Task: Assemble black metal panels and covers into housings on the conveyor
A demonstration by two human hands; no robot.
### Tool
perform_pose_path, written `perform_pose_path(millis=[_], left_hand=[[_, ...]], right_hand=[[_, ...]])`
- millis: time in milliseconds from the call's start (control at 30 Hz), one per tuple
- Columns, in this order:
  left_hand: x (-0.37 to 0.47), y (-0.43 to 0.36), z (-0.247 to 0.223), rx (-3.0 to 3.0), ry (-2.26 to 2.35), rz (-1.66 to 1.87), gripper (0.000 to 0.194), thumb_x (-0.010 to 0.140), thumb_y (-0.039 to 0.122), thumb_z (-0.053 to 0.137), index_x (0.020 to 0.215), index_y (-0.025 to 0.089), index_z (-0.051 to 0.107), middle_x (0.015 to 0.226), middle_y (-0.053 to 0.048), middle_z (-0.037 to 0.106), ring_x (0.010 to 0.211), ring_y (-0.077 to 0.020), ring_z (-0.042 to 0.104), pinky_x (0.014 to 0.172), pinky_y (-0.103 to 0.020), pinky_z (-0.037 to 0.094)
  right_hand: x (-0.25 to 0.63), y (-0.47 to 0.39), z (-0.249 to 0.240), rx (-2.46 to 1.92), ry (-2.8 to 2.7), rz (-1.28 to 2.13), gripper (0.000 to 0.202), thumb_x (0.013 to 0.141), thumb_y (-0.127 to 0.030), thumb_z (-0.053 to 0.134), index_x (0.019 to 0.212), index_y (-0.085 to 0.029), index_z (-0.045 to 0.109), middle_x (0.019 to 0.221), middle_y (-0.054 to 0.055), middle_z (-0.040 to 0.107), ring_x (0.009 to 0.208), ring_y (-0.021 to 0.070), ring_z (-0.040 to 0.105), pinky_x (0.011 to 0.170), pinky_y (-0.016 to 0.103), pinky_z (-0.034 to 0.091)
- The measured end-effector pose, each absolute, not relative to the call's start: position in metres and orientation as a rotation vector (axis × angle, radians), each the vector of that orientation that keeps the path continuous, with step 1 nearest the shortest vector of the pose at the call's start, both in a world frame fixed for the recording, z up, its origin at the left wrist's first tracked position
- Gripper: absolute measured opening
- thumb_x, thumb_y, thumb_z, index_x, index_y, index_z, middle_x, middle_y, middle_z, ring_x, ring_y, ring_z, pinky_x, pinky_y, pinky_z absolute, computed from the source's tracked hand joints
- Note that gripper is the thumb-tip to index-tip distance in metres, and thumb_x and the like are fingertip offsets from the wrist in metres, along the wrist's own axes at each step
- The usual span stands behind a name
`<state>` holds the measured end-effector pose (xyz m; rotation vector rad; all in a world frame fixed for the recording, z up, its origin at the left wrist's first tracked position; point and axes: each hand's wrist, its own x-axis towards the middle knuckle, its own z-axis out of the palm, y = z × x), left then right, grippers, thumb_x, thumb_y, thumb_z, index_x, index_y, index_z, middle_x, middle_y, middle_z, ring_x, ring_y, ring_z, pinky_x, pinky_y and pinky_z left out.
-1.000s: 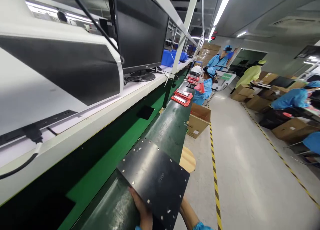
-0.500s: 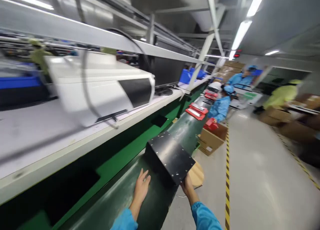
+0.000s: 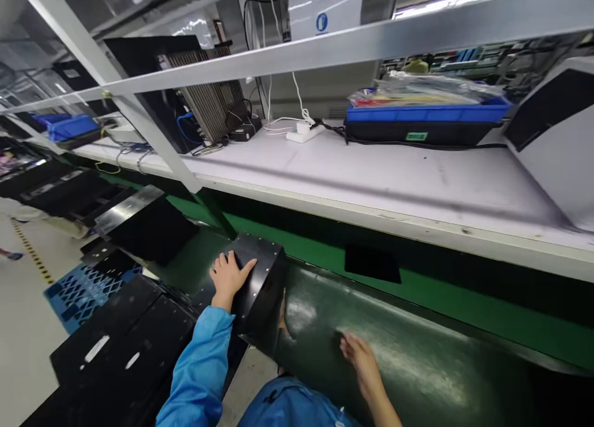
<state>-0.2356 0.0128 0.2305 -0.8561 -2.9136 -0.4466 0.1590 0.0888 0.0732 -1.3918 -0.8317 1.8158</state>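
On the dark green conveyor belt [image 3: 417,365], a black screw-studded metal enclosure [image 3: 260,273] sits beneath the left hand [image 3: 228,278], which is spread on its top without gripping; the right hand [image 3: 359,353], half-open and apparently empty, is over bare belt. The step appears to be positioning the enclosure, and the next move likely calls for both palms bracing it. The green label [image 3: 416,136] above is illegible.
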Motion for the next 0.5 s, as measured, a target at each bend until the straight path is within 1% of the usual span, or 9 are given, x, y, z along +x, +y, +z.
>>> perform_pose_path(millis=[67,133,200,267,367,433,500], left_hand=[[-0.250,0.002,0.229,-0.937,-2.905,-0.421,0.095,0.092,0.078,0.055,0.159,0.011,0.048,0.160,-0.032,0.045,0.145,-0.0492,0.044,0.117,-0.066,0.036],[-0.252,-0.005,0.230,-1.016,-2.880,-0.426,0.094,0.089,0.081,0.057,0.156,0.015,0.053,0.153,-0.029,0.052,0.139,-0.0483,0.048,0.113,-0.065,0.039],[-0.245,-0.010,0.232,-1.072,-2.872,-0.471,0.090,0.087,0.079,0.062,0.153,0.018,0.058,0.146,-0.027,0.056,0.136,-0.0475,0.051,0.111,-0.064,0.041],[-0.228,-0.014,0.234,-1.110,-2.868,-0.533,0.081,0.087,0.074,0.066,0.149,0.020,0.062,0.142,-0.025,0.057,0.135,-0.0464,0.052,0.110,-0.063,0.042],[-0.185,-0.015,0.232,-1.164,-2.864,-0.637,0.063,0.093,0.062,0.066,0.143,0.023,0.067,0.142,-0.024,0.055,0.136,-0.0458,0.052,0.110,-0.064,0.043],[-0.145,-0.012,0.226,-1.292,-2.819,-0.739,0.054,0.095,0.055,0.065,0.138,0.023,0.071,0.145,-0.024,0.054,0.139,-0.0452,0.051,0.112,-0.064,0.043],[-0.102,-0.003,0.214,-1.510,-2.726,-0.898,0.052,0.095,0.052,0.066,0.137,0.023,0.072,0.151,-0.023,0.052,0.143,-0.0433,0.049,0.116,-0.062,0.042]], right_hand=[[0.089,0.097,0.108,-1.240,-1.014,1.940,0.046,0.054,-0.054,0.094,0.080,-0.019,0.079,0.077,0.009,0.078,0.068,0.0198,0.071,0.059,0.027,0.058],[0.028,0.092,0.138,-1.085,-1.157,2.044,0.050,0.064,-0.060,0.091,0.092,-0.020,0.079,0.089,0.008,0.079,0.077,0.0205,0.073,0.064,0.028,0.058],[-0.019,0.074,0.157,-0.940,-1.242,2.125,0.055,0.071,-0.066,0.087,0.102,-0.022,0.077,0.102,0.008,0.079,0.087,0.0223,0.074,0.069,0.031,0.059],[-0.045,0.054,0.166,-0.838,-1.196,2.127,0.061,0.073,-0.068,0.086,0.111,-0.022,0.074,0.107,0.007,0.079,0.094,0.0240,0.074,0.078,0.035,0.060],[-0.031,0.038,0.168,-0.800,-1.014,2.034,0.070,0.066,-0.063,0.094,0.117,-0.020,0.071,0.109,0.008,0.080,0.099,0.0263,0.074,0.091,0.039,0.058],[0.010,0.041,0.171,-0.851,-0.943,1.989,0.070,0.061,-0.060,0.097,0.113,-0.019,0.073,0.105,0.008,0.081,0.094,0.0272,0.075,0.089,0.040,0.057],[0.061,0.052,0.177,-0.945,-0.900,1.920,0.064,0.062,-0.060,0.096,0.106,-0.019,0.075,0.098,0.008,0.081,0.086,0.0268,0.074,0.083,0.039,0.057]])
